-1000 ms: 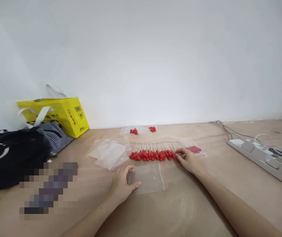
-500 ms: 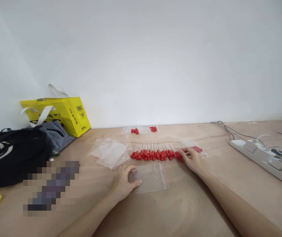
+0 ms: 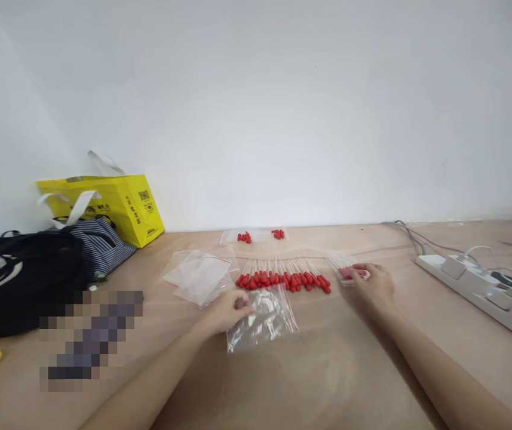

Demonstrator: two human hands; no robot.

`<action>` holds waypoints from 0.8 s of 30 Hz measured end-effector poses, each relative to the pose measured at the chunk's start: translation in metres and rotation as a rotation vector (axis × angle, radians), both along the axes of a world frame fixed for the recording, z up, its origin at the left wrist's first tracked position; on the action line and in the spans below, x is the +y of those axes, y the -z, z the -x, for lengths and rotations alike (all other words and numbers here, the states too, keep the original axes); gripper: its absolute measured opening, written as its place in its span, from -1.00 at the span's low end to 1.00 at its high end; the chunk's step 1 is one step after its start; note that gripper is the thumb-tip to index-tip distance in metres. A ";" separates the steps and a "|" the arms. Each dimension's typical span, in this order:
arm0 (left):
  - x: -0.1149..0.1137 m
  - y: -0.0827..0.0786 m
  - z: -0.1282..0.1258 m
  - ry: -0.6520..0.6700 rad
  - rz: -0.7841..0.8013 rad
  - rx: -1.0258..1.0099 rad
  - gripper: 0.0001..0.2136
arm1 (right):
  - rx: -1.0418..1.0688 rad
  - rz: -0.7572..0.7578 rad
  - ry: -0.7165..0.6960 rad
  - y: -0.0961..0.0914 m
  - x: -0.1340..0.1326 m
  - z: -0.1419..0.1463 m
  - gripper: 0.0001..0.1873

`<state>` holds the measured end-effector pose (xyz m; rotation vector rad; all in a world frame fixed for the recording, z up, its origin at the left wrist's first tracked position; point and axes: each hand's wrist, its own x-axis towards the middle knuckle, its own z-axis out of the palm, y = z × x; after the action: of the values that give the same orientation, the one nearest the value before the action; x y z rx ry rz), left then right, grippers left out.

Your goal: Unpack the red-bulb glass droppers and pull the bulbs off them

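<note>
My left hand (image 3: 231,312) pinches a clear zip bag (image 3: 264,316) near its left end, and the bag is partly lifted and crinkled. Behind it lies a wide row of thin white sticks with red bulb heads (image 3: 291,280), heads toward me. At the right end of that row, my right hand (image 3: 376,288) has its fingers closed on the near end of a small clear bag of red-headed sticks (image 3: 344,273). Part of this bag is hidden by the fingers.
Flat clear zip bags (image 3: 204,276) lie overlapped left of the row. Another bag of red-headed sticks (image 3: 262,236) rests by the wall. A white power strip (image 3: 480,286) with cables is at right. A yellow bag (image 3: 134,209) and a black bag (image 3: 31,286) stand at left.
My right hand has moved right, from the row's end to the small filled bag. My left hand has closed on the clear zip bag and raised part of it.
</note>
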<state>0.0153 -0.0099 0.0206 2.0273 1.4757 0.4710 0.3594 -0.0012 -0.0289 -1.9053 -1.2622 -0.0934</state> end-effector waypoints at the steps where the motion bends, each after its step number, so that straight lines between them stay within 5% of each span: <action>1: 0.002 -0.003 0.006 -0.065 -0.028 -0.083 -0.71 | -0.004 0.052 0.047 0.001 0.001 -0.006 -0.64; 4: 0.011 -0.012 0.033 -0.346 -0.107 -0.208 -0.67 | 0.020 0.257 0.140 0.007 0.005 -0.025 -0.44; 8: 0.020 -0.017 0.076 -0.549 -0.178 -0.157 -0.68 | 0.094 0.399 0.176 0.017 0.011 -0.041 -0.25; 13: 0.017 -0.007 0.102 -0.739 -0.346 0.069 -0.59 | 0.187 0.308 0.102 0.025 0.016 -0.050 -0.46; 17: 0.014 0.003 0.098 -0.529 -0.500 0.432 -0.56 | 0.261 0.205 0.100 0.028 0.017 -0.053 -0.74; 21: 0.019 0.016 0.092 -0.258 -0.229 0.567 -0.48 | 0.333 0.102 0.097 0.030 0.018 -0.053 -0.78; 24: 0.023 0.022 0.092 -0.193 -0.136 0.607 -0.44 | 0.411 -0.055 0.000 0.029 0.017 -0.049 -0.72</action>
<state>-0.0770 0.0133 -0.0016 2.2627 2.0536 0.0158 0.4087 0.0161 -0.0583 -1.7636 -0.9696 0.2501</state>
